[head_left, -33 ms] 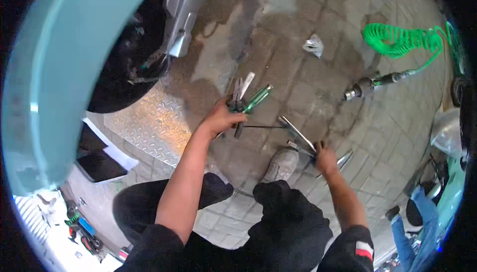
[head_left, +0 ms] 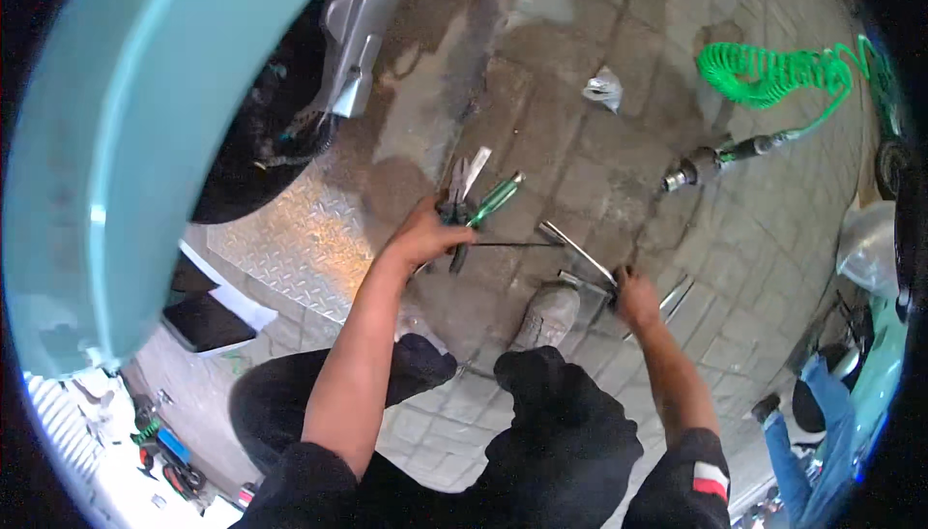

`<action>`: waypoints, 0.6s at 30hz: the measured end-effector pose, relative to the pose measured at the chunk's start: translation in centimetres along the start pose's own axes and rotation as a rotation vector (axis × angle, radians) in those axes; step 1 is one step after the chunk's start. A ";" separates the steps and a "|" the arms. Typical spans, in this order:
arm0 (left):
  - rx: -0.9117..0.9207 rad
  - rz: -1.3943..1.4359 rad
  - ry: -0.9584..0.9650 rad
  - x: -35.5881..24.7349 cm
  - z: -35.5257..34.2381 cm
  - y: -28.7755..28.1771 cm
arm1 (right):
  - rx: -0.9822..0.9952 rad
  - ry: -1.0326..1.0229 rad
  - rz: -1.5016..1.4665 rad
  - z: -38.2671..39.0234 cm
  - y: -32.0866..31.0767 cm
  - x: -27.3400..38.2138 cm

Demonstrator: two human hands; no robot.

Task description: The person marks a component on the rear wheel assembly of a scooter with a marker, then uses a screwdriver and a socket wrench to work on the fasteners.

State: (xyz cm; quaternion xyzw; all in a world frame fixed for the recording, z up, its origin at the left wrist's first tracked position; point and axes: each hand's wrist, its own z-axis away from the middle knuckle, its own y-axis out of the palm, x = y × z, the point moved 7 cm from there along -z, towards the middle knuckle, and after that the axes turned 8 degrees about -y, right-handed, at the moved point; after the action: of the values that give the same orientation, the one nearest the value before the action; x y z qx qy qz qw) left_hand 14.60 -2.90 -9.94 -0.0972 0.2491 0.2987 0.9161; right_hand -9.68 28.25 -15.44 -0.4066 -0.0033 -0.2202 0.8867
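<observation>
My left hand [head_left: 426, 233] is closed around a bunch of tools. From it stick out pliers [head_left: 457, 186] with dark handles, a screwdriver [head_left: 498, 198] with a green see-through handle, and a flat pale metal piece [head_left: 477, 167]. The screwdriver's thin dark shaft seems to run right from the fist. Low over the paving, my right hand [head_left: 635, 299] is closed around long metal hand tools. A shiny rod-like wrench [head_left: 578, 250] points up-left from it, and a shorter metal tool [head_left: 582, 282] lies below that. Bright metal prongs [head_left: 677, 299] show to the right of this hand; whether it holds them I cannot tell.
A teal vehicle body panel [head_left: 126, 161] curves along the left, beside a metal tread plate [head_left: 290, 258]. An air impact wrench [head_left: 698, 171] with a green coiled hose [head_left: 764, 73] lies at right. Crumpled silvery wrapping [head_left: 604, 90] lies ahead. Another person's jeans [head_left: 788, 461] show lower right.
The view has shifted slightly. Both hands stay closed on their tools, and the right hand's tools have tilted a little.
</observation>
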 end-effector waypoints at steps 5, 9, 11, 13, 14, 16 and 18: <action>0.071 -0.242 -0.085 -3.0 11.9 0.0 | 0.115 -0.058 0.152 1.8 -14.1 2.1; 0.098 -0.302 -0.297 -2.5 24.7 0.6 | 0.176 -0.047 0.042 10.2 -21.0 3.7; 0.192 -0.251 -0.157 -1.6 32.2 0.3 | 0.255 -0.107 -0.131 15.7 -23.6 5.7; 0.240 -0.368 -0.262 -4.9 41.0 -0.8 | 0.439 0.000 -0.282 22.4 -27.1 8.7; 0.273 -0.386 -0.257 -5.2 45.0 -1.7 | 0.486 0.007 -0.234 25.4 -27.9 9.7; 0.238 -0.363 -0.157 -6.5 51.2 -3.9 | 0.539 0.034 -0.278 32.2 -29.9 11.2; 0.252 -0.361 -0.076 -7.9 55.8 -6.9 | 0.675 0.163 -0.506 38.5 -31.5 13.7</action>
State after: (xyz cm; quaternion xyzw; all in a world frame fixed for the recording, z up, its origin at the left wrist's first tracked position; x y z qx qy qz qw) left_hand 35.48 5.85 42.18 -0.0139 0.2283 0.0998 0.9684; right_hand -3.00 32.75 35.57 -0.0613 -0.1048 -0.4488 0.8853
